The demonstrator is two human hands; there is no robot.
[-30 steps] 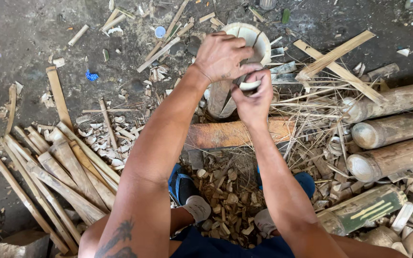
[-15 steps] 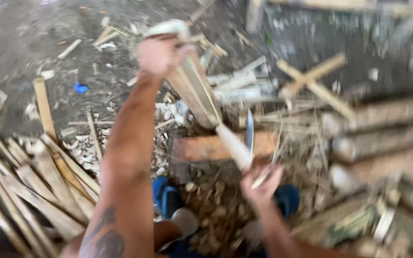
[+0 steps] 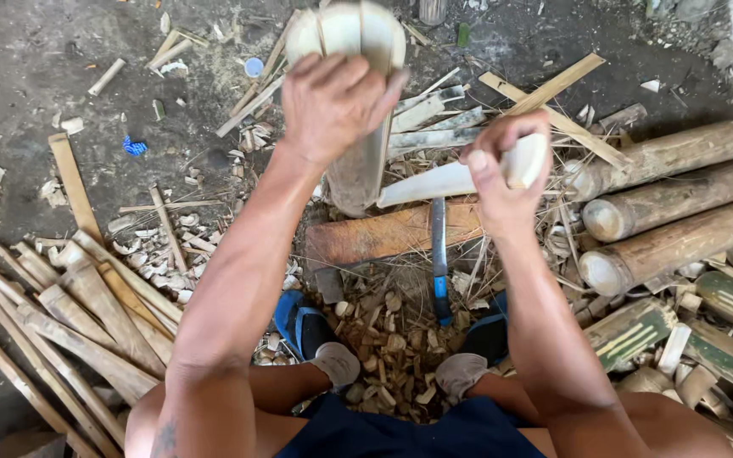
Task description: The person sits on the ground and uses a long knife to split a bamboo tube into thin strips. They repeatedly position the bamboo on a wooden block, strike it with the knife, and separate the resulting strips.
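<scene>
My left hand (image 3: 332,102) grips the top of an upright, split bamboo section (image 3: 358,174) that stands on a flat wooden block (image 3: 366,239). To its right, my right hand (image 3: 502,174) is closed on a pale bamboo strip (image 3: 422,184) that leans out from the section's lower end. A blue-handled knife (image 3: 439,259) lies below the strip, its blade across the block and its handle pointing toward me. My feet in blue sandals (image 3: 299,324) rest on either side of a pile of bamboo chips (image 3: 383,343).
Three thick bamboo logs (image 3: 668,199) lie at the right, with green-marked bamboo pieces (image 3: 638,331) below them. Several split bamboo slats (image 3: 78,305) are fanned out at the lower left. Loose strips and scraps (image 3: 545,93) litter the dark dirt ground.
Both hands were at the top of the bamboo section with the knife. The knife now lies on the block, and my right hand has taken hold of a split-off strip.
</scene>
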